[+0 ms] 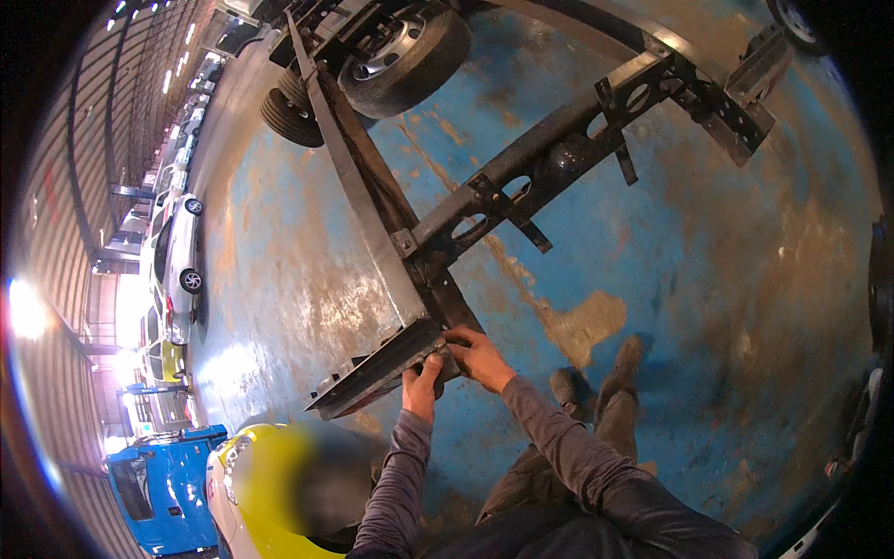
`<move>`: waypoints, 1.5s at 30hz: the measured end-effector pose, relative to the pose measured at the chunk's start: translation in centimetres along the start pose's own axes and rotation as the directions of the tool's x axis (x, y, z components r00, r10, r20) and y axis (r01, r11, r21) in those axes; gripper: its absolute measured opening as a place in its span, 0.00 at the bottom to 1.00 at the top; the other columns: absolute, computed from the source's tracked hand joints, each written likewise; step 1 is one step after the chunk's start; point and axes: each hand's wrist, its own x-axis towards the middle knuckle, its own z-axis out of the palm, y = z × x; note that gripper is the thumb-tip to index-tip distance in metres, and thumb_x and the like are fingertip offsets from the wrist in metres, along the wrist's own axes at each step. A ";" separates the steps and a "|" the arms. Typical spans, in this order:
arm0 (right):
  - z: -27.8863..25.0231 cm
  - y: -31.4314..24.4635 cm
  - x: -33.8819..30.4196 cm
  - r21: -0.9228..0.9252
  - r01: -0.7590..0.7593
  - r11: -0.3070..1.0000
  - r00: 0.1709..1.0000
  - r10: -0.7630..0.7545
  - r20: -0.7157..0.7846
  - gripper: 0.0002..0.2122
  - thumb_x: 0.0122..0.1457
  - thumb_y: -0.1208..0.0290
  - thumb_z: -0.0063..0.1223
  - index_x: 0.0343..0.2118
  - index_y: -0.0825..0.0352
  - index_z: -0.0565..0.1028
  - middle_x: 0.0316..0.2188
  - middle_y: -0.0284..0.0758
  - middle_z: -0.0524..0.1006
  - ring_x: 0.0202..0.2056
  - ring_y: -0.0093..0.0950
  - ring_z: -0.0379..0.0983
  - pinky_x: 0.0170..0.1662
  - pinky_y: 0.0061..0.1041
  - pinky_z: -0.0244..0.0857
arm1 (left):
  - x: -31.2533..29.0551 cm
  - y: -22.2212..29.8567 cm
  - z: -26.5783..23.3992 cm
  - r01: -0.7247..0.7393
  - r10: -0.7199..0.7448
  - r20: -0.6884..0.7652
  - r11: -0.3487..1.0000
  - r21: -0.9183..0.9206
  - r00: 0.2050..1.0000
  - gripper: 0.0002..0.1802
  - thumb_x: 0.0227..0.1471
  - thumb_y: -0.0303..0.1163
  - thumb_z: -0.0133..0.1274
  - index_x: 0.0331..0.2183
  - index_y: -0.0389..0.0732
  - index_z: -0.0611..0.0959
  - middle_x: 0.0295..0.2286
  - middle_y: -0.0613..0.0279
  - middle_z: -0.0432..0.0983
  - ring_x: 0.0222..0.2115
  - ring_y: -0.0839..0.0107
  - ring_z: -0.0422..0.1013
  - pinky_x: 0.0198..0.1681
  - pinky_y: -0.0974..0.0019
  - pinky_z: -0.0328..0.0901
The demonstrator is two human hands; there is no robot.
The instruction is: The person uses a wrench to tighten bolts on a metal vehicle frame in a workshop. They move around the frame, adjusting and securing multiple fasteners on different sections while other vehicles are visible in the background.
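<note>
A dark metal truck chassis frame [358,186] stretches away from me, with a long side rail and a cross member [521,186] that has oval holes. At its near end, a dark angled end bracket [372,377] sticks out to the left. My left hand [422,387] is closed against this bracket, thumb up, at a small fitting. Just to its right, my right hand [479,360] reaches round the same corner with bent fingers. Whatever the fingertips pinch there is small and mostly hidden.
Truck wheels [405,56] stand at the far end of the frame. Close on my left is a yellow and white vehicle [265,484], partly blurred, beside a blue truck cab [163,489]. Parked cars [168,270] line the left. My boots [619,368] stand on the worn blue floor [726,326].
</note>
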 end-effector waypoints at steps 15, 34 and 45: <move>2.1 2.3 -0.8 0.161 -0.109 0.981 0.992 0.117 -0.043 0.11 0.58 0.64 0.51 0.41 0.62 0.72 0.22 0.26 0.69 0.20 0.18 0.63 0.22 0.20 0.57 | -0.3 0.4 0.1 0.061 -0.060 -0.019 0.998 0.023 0.998 0.22 0.53 0.43 0.58 0.43 0.36 0.78 0.37 0.66 0.74 0.35 0.74 0.69 0.39 0.70 0.64; 3.7 -34.0 32.9 -0.959 0.199 -0.204 0.961 0.232 0.150 0.12 0.56 0.67 0.49 0.28 0.69 0.80 0.26 0.38 0.80 0.15 0.28 0.67 0.20 0.30 0.63 | 0.7 2.1 0.5 -0.032 0.029 -0.033 0.996 -0.079 0.999 0.29 0.48 0.38 0.59 0.49 0.32 0.72 0.41 0.59 0.73 0.40 0.70 0.69 0.45 0.64 0.64; -3.0 -15.0 46.7 -0.782 0.602 -0.160 0.744 0.468 0.477 0.12 0.49 0.63 0.54 0.31 0.65 0.81 0.32 0.41 0.80 0.34 0.38 0.77 0.35 0.39 0.68 | 0.8 3.5 1.6 0.329 -0.345 -0.116 0.934 -0.142 0.931 0.45 0.43 0.32 0.61 0.60 0.39 0.59 0.45 0.61 0.71 0.43 0.68 0.69 0.47 0.62 0.65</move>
